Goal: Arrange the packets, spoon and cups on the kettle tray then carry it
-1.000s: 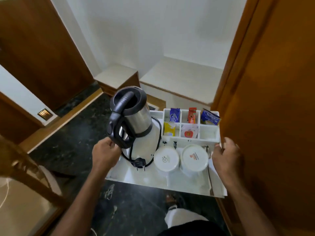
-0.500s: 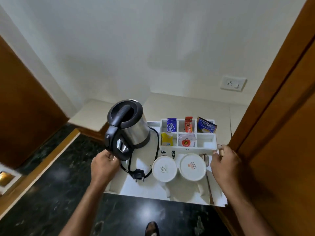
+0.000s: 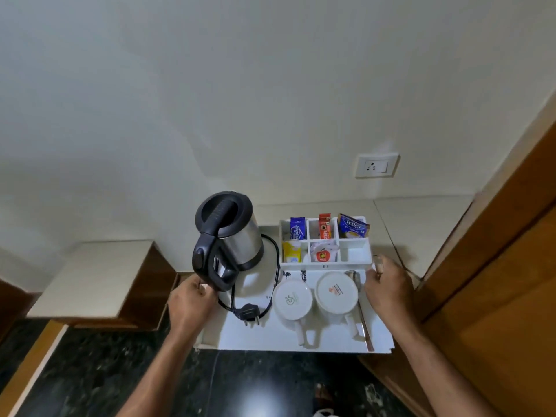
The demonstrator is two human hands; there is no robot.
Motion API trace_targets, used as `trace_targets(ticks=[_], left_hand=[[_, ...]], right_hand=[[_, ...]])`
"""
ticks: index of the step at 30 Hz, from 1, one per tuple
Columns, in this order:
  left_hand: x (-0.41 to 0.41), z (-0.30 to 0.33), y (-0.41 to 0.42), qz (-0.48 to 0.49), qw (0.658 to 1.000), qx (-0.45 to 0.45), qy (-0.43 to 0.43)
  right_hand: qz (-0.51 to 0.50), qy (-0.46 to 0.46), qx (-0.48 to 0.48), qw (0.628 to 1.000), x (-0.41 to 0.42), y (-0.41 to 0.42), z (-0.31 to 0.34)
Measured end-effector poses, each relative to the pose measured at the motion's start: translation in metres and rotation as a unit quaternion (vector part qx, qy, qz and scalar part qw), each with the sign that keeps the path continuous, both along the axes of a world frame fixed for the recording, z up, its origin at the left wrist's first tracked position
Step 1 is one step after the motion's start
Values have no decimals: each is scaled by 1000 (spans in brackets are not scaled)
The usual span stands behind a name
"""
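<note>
I hold a white kettle tray (image 3: 270, 338) in the air by both side edges. My left hand (image 3: 191, 302) grips its left edge below the kettle handle. My right hand (image 3: 388, 288) grips the right edge. On the tray stand a steel and black kettle (image 3: 231, 236) with its cord and plug (image 3: 249, 313), two white cups (image 3: 292, 299) (image 3: 337, 291) upside down, and a spoon (image 3: 361, 311) along the right side. Several packets (image 3: 323, 230) fill the white divider box (image 3: 355, 254) at the tray's far end.
A pale stone counter (image 3: 421, 227) lies just beyond the tray, with a wall socket (image 3: 377, 166) above it. A wooden door or panel (image 3: 496, 281) is close on the right. A lower ledge (image 3: 96, 275) sits at the left; dark polished floor (image 3: 90, 371) is below.
The view has swung up and toward the wall. The tray, held in both hands, has come closer to the counter below the socket. My grips are unchanged.
</note>
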State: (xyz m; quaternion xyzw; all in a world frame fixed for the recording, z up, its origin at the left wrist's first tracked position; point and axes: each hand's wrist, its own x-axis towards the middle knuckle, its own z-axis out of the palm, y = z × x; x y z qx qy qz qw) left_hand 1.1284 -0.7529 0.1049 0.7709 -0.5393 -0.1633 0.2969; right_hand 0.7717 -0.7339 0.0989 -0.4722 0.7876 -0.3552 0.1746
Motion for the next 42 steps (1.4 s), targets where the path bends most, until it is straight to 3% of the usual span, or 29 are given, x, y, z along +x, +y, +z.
trace_targets(ticks=[10, 15, 25, 35, 37, 39, 42], left_hand=[[-13, -64, -109, -4, 998, 64, 17], [-3, -90, -154, -39, 995, 88, -13], [2, -121, -168, -35, 987, 156, -8], [-1, -128, -180, -86, 981, 177, 2], [-1, -115, -184, -111, 971, 204, -54], [7, -94, -183, -63, 965, 224, -119], [11, -58, -200, 22, 983, 149, -110]], right_hand=[[48, -24, 104, 993, -21, -114, -49], [36, -24, 154, 987, -14, -146, -76], [25, -29, 195, 980, -3, -171, -108], [38, -28, 158, 986, -14, -169, -112], [31, -4, 158, 987, -19, -169, -106], [21, 25, 148, 988, -16, -166, -92], [27, 75, 51, 996, -6, -178, -58]])
